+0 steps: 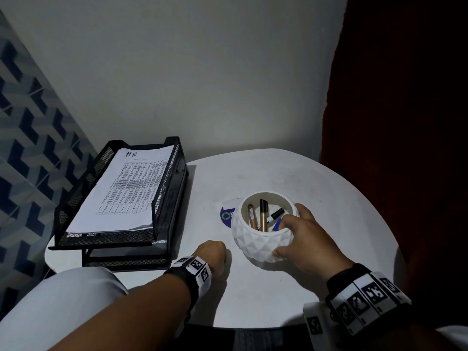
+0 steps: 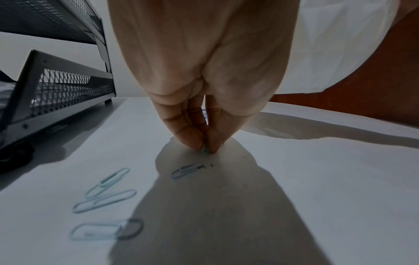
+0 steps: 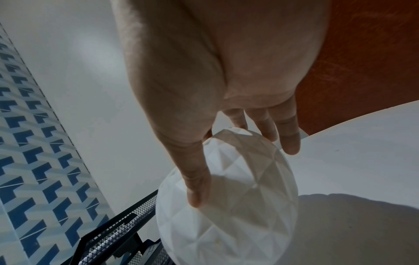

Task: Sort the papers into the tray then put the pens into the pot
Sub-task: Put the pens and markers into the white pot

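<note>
On a white table (image 1: 329,198), the right hand (image 1: 306,239) grips a white faceted pot (image 1: 260,247) holding pens (image 1: 263,215). The left hand (image 1: 211,254) pinches a paper clip (image 2: 205,149) against the table; other paper clips (image 2: 106,181) lie nearby. Papers (image 1: 121,191) fill the black mesh tray (image 1: 167,188) to the left.

Right hand (image 1: 304,239) grips white pot (image 1: 260,245) holding pens (image 1: 263,215); papers (image 1: 121,196) in tray (image 1: 167,188).
</note>
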